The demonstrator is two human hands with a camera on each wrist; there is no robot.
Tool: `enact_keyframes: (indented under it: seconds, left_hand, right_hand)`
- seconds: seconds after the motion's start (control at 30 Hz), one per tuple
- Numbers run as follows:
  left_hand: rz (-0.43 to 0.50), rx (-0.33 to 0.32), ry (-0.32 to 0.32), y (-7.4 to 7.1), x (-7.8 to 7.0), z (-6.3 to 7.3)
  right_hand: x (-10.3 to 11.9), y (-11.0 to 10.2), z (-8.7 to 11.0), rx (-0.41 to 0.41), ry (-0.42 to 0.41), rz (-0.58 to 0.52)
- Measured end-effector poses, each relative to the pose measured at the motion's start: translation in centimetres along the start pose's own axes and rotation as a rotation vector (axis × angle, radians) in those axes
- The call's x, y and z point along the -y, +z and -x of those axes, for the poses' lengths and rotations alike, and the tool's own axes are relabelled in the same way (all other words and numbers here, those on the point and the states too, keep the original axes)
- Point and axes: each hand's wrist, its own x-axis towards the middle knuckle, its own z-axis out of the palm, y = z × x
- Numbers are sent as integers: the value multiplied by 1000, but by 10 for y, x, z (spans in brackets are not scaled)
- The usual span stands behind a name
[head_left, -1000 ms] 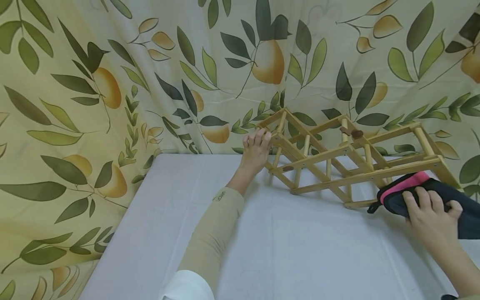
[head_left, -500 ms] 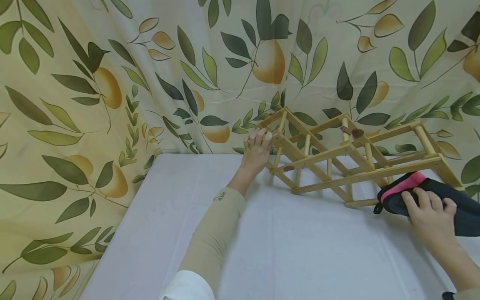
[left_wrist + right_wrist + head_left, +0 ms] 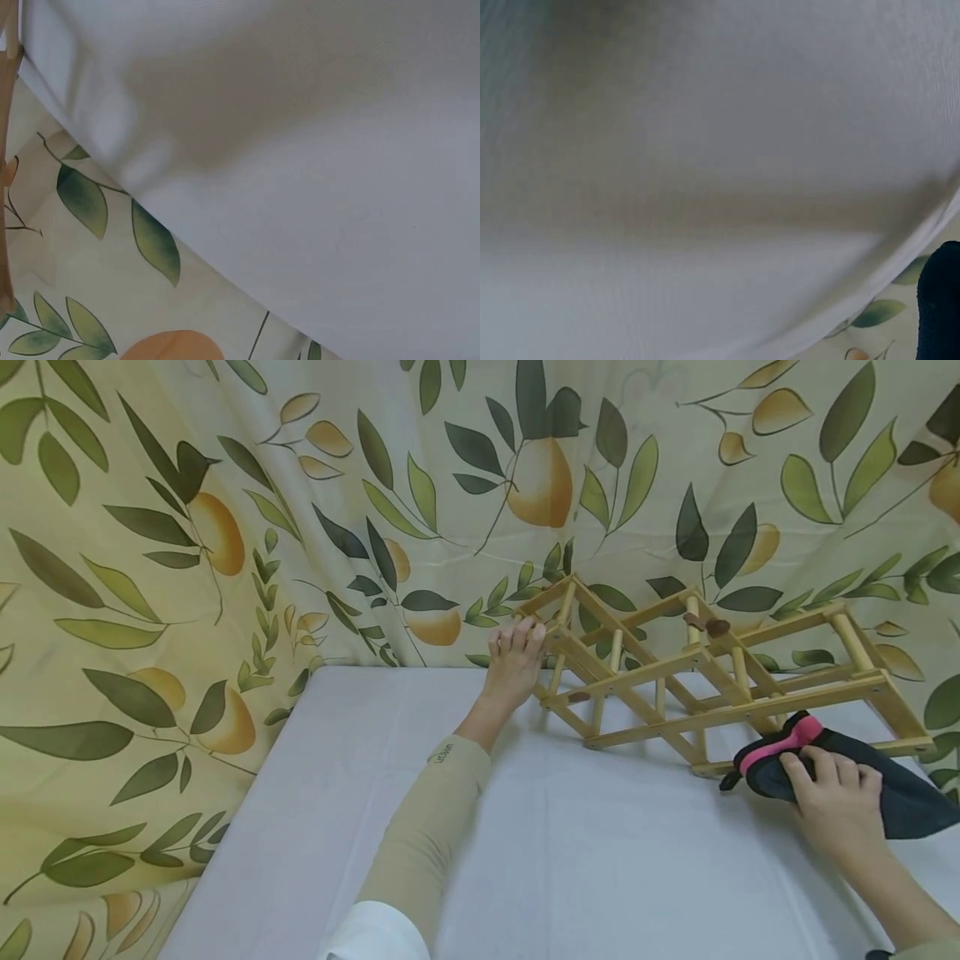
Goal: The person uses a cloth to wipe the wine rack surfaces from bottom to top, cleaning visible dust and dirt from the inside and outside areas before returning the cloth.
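Note:
A folding wooden lattice rack (image 3: 735, 712) of slats and dowels stands at the back right of the table. My left hand (image 3: 516, 667) grips its left end, the fingers curled over the wood. A strip of the rack (image 3: 9, 75) shows at the edge of the left wrist view. My right hand (image 3: 842, 802) holds a dark navy soft slipper-shaped item (image 3: 903, 793) with pink trim and a small black loop, in front of the rack's right part. Its narrow end points right. The rounded dark end (image 3: 939, 304) appears in the right wrist view.
A white cloth covers the table (image 3: 600, 877). Behind and to the left hangs a curtain (image 3: 300, 527) printed with leaves and fruit. The table's back edge runs just behind the rack.
My right hand has moved left with the navy item, uncovering more of the rack's right end. The left hand keeps its grip on the rack, which stays in place.

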Motion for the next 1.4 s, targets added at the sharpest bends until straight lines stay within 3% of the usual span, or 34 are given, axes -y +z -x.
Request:
enact_keyframes:
  seconds: [0.17, 0.33, 0.5, 0.63, 0.77, 0.93, 1.07, 1.13, 1.27, 1.4]
  left_hand:
    - [3, -11, 11, 0, 0, -1]
    - [-3, -7, 6, 0, 0, -1]
    - [1, -3, 6, -1, 1, 0]
    - [1, -2, 6, -1, 1, 0]
    - [-1, -4, 7, -1, 2, 0]
    - [2, 0, 12, -2, 2, 0]
    - [0, 7, 2, -3, 2, 0]
    - [5, 17, -2, -3, 1, 0]
    - [4, 34, -3, -3, 1, 1]
    - [-5, 26, -3, -3, 1, 0]
  right_hand:
    - [-9, -12, 0, -16, 51, 20]
    - [-16, -16, 0, -105, 97, 0]
    - [-7, -2, 0, -167, 16, -16]
    - [1, 7, 0, -118, -28, -32]
    - [1, -1, 1, -19, 54, -12]
    - [-9, -20, 0, 25, 183, 36]
    - [-9, -23, -1, 81, 270, 58]
    - [-7, -19, -1, 69, 238, 39]
    - [1, -10, 0, 17, 83, 2]
    - [3, -6, 0, 43, 48, 7]
